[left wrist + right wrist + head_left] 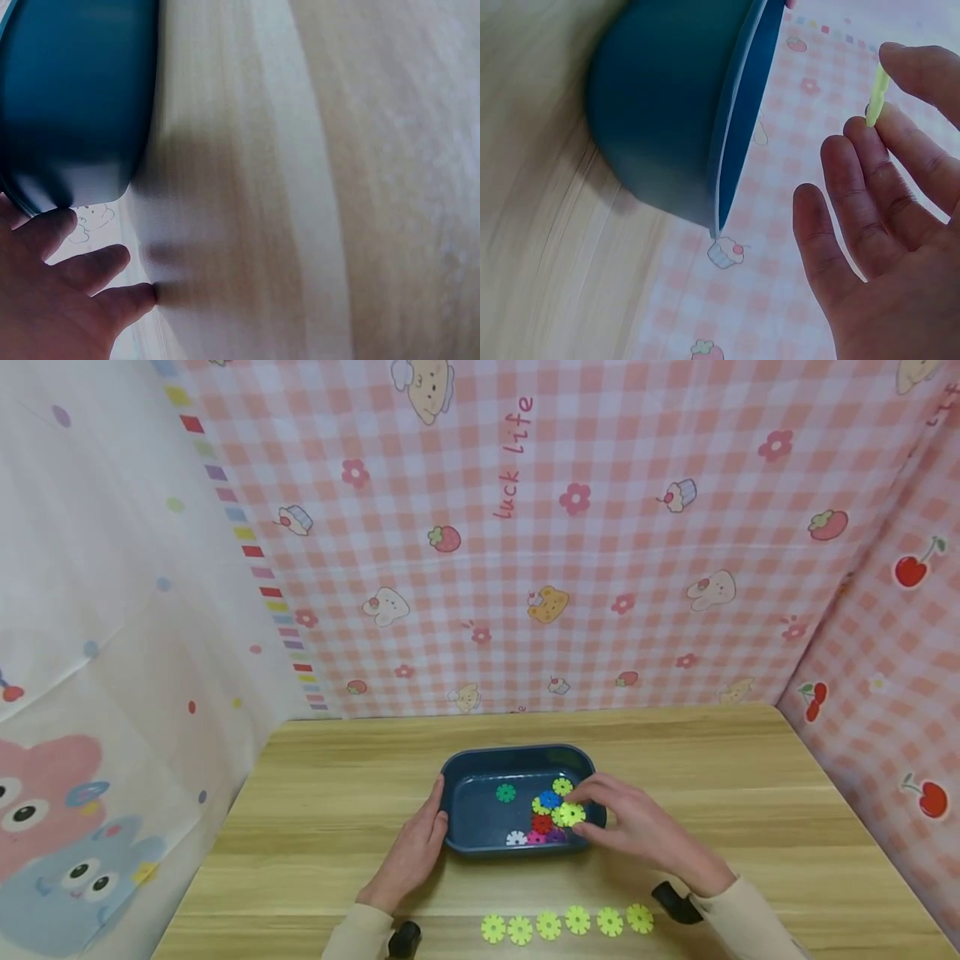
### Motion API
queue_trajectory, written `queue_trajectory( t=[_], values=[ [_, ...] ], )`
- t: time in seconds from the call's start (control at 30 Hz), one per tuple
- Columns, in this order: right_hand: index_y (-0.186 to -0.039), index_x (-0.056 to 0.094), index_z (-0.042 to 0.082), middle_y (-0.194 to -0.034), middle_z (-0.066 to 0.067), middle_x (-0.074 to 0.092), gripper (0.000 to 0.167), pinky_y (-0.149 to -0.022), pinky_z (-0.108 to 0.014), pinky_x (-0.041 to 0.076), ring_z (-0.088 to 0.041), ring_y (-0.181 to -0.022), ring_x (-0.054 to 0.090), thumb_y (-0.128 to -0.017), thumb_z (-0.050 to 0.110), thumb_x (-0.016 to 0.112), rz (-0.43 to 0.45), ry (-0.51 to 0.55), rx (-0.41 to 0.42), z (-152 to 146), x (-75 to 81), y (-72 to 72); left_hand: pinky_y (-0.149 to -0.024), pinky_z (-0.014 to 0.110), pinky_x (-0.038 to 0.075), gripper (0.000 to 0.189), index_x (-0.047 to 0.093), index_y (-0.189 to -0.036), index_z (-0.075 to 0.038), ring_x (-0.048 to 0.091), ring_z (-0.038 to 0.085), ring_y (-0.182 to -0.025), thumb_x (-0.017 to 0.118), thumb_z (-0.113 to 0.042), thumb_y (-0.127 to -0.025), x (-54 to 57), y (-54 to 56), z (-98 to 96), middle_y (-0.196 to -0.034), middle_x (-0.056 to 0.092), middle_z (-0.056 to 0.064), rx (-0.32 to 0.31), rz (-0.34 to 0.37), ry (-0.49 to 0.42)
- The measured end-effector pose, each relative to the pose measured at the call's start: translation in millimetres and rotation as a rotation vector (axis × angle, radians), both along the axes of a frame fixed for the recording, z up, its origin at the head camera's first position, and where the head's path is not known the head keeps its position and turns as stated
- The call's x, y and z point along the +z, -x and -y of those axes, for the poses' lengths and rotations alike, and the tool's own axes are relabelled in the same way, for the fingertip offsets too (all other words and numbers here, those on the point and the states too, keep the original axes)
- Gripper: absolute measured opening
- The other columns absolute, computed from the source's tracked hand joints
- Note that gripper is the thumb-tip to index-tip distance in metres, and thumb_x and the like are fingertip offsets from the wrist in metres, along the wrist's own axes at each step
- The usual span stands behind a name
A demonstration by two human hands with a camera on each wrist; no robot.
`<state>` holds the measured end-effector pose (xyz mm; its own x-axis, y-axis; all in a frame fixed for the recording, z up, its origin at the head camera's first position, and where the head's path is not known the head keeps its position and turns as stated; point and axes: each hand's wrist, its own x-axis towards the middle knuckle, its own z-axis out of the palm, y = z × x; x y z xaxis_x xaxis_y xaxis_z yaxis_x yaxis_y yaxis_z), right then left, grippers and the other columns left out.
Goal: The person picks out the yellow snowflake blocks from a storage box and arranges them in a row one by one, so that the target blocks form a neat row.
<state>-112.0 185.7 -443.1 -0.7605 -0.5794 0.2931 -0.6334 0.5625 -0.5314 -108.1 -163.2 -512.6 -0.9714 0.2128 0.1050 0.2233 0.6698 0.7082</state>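
A dark blue plastic tub (480, 846) stands on the wooden table with toothed plastic discs inside. My left hand (412, 850) rests against its left end; in the left wrist view its spread fingers (97, 268) touch the tub wall and the tabletop. Over the tub's right side, my right hand (641, 827) pinches a yellow-green toothed disc (877, 96) between thumb and fingers, held edge-on in the right wrist view. Beneath it lie a blue disc (551, 799), a red disc (541, 824) and several others. A green disc (506, 793) sits apart, left of the pile.
Several yellow-green discs (549, 926) lie in a row on the table (330, 827), nearer to me than the tub. A pink checked cloth (480, 577) hangs behind the table, and a white printed cloth (135, 635) hangs at the left.
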Motion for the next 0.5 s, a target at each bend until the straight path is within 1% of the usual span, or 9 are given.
queue_trajectory(
  t=[0.1,0.23,0.37,0.5],
  values=[
    [-0.119,0.073,0.012,-0.117,0.005,0.068,0.029,-0.092,-0.041,0.059,-0.015,-0.106,0.066,-0.092,0.018,0.080,-0.027,0.010,-0.018,-6.8,-0.4,-4.1,-0.122,0.052,0.029,0.056,0.022,-0.164,-0.002,0.034,0.035,-0.151,0.039,-0.015,-0.113,0.4,-0.1,0.0,-0.167,0.028,0.016,-0.001,-0.003,-0.004],
    [-0.120,0.073,0.014,-0.118,0.006,0.068,0.030,-0.092,-0.040,0.059,-0.012,-0.106,0.066,-0.091,0.018,0.081,-0.028,0.017,-0.053,-15.1,-1.8,-9.8,-0.122,0.052,0.029,0.056,0.022,-0.164,-0.003,0.034,0.035,-0.150,0.039,-0.016,-0.113,0.6,-0.2,-0.1,-0.167,0.029,0.016,0.003,-0.005,-0.002],
    [-0.117,0.073,0.015,-0.115,0.009,0.067,0.030,-0.089,-0.039,0.060,-0.013,-0.103,0.066,-0.088,0.013,0.082,-0.023,0.047,-0.081,-23.6,-5.1,-15.1,-0.122,0.052,0.029,0.056,0.022,-0.164,-0.002,0.035,0.036,-0.150,0.039,-0.016,-0.113,0.2,-0.4,-0.4,-0.167,0.029,0.017,0.005,-0.005,0.002],
    [-0.114,0.073,0.018,-0.112,0.011,0.066,0.031,-0.086,-0.036,0.061,-0.015,-0.100,0.067,-0.086,0.009,0.083,-0.055,0.065,-0.092,-31.5,-8.5,-19.5,-0.121,0.053,0.030,0.056,0.023,-0.164,-0.002,0.036,0.037,-0.149,0.040,-0.015,-0.112,-0.6,-0.5,-0.7,-0.166,0.030,0.017,0.008,-0.008,0.013]
  ],
)
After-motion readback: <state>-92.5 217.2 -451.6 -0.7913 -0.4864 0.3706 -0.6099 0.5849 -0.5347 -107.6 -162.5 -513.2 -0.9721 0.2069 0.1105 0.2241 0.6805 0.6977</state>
